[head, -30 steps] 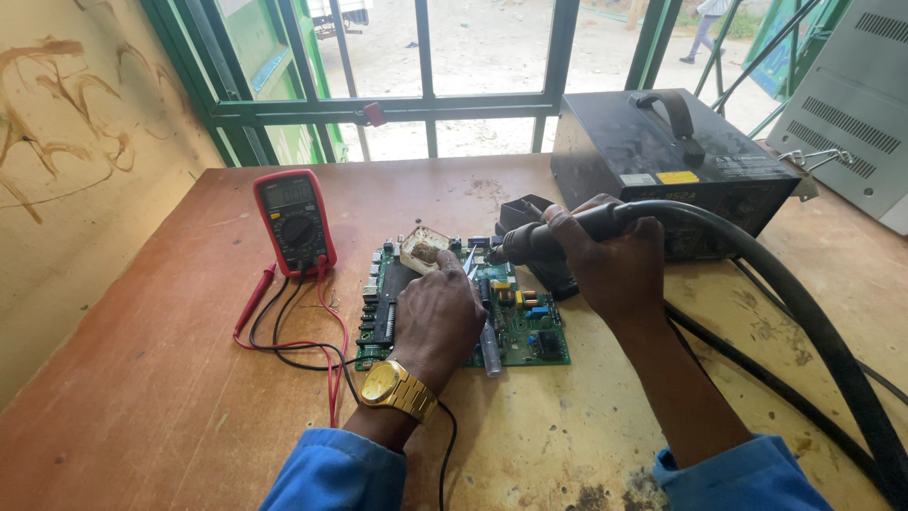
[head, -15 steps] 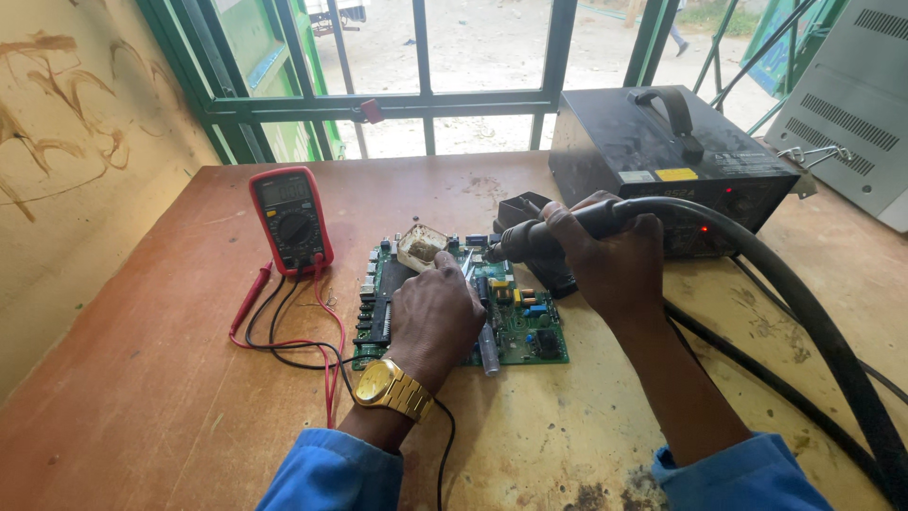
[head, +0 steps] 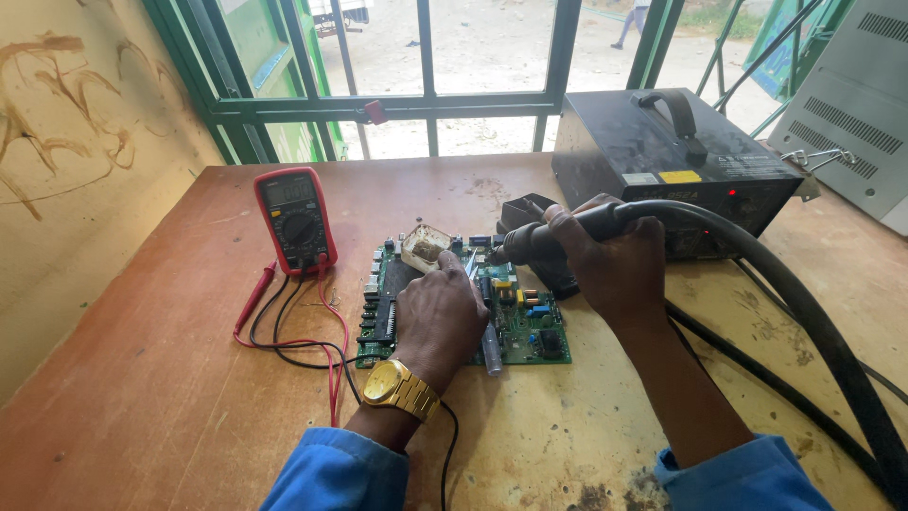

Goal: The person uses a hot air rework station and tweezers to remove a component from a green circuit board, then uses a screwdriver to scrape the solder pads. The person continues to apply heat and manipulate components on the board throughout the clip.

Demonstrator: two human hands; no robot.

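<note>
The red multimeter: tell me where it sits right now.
In the head view the red multimeter lies flat on the wooden table, left of the green circuit board and the left hand, near the window, its leads trailing toward the person.

A green rectangular circuit board [head: 530,331] lies flat near the middle of the worn wooden counter [head: 151,397]. The left hand [head: 440,317] rests on the board; the right hand [head: 615,260] is just right of it, wrapped around a black hot-air wand [head: 530,243] whose tip points left over the board's far edge. Left of the board lies a red handheld multimeter [head: 295,220], its leads trailing toward the near edge. Behind the right hand stands a black box-shaped rework station [head: 662,151], before the green-framed window [head: 426,99].
</note>
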